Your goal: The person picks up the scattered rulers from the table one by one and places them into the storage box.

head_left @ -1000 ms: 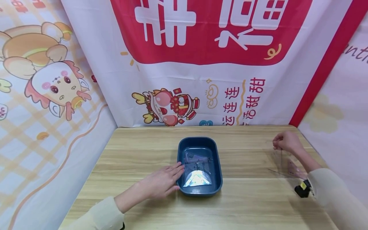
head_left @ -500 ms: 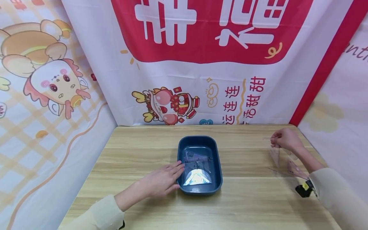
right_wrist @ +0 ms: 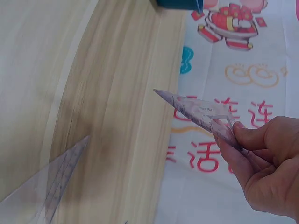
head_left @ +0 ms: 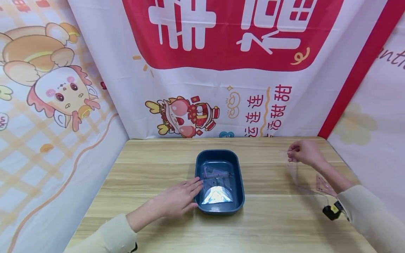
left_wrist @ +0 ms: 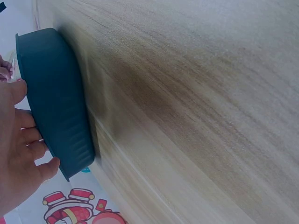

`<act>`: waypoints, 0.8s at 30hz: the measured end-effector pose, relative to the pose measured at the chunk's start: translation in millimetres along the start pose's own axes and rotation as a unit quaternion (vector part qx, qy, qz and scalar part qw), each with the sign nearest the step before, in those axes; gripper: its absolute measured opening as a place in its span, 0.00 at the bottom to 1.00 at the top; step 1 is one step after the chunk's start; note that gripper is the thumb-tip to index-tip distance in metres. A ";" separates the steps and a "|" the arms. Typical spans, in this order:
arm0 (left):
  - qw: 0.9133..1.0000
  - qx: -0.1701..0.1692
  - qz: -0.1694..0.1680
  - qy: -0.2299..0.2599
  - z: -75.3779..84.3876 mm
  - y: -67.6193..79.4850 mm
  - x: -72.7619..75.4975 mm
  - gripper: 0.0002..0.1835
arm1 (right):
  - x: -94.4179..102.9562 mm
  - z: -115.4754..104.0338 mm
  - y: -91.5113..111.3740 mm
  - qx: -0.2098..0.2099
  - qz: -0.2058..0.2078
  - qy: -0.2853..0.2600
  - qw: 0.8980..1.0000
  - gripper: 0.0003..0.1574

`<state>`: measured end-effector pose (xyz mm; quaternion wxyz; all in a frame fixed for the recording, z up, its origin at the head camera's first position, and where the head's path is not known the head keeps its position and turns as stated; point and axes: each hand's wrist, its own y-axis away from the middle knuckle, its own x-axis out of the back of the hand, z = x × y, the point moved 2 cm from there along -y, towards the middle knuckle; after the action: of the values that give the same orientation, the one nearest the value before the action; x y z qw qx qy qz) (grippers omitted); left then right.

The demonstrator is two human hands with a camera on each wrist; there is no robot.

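My right hand [head_left: 306, 153] pinches a clear plastic set square [right_wrist: 198, 112] by one end, thumb against fingers. Its pointed tip juts away from the hand, above the table. Beneath that arm another clear set square [right_wrist: 52, 179] lies on the wood. A dark blue rectangular tray [head_left: 239, 175] stands mid-table. Inside it are a clear protractor [head_left: 218, 196] and, farther back, overlapping transparent set squares [head_left: 218, 173]. My left hand [head_left: 180, 198] touches the tray's left rim, its fingers stretched out. In the left wrist view, the fingertips meet the tray's outer wall [left_wrist: 53, 88].
The wooden table [head_left: 152, 168] ends at a white and red printed cloth [head_left: 196, 80] hung behind it. Printed cloths also flank both sides. A small black and yellow device [head_left: 332, 211] sits at the right wrist.
My right hand has shifted left over the table, carrying the set square with it. The left hand keeps its place at the tray's rim.
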<state>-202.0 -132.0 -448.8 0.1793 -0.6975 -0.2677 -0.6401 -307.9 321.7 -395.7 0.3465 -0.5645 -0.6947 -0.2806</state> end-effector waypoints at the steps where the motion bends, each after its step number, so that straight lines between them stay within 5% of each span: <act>1: 1.000 0.000 -0.002 -0.001 0.0 0.1 -0.3 0.34 | -1.2 -3.1 -0.2 0.005 0.000 -0.001 1.000 0.06; 24: 1.000 0.013 -0.015 0.014 -1.0 -0.3 -1.4 0.34 | -25.9 -60.6 -3.1 0.053 -0.008 -0.033 0.998 0.03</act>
<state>-203.1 -132.6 -450.2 0.1827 -0.6822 -0.2838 -0.6486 -297.7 258.5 -379.9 0.3510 -0.5487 -0.7240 -0.2270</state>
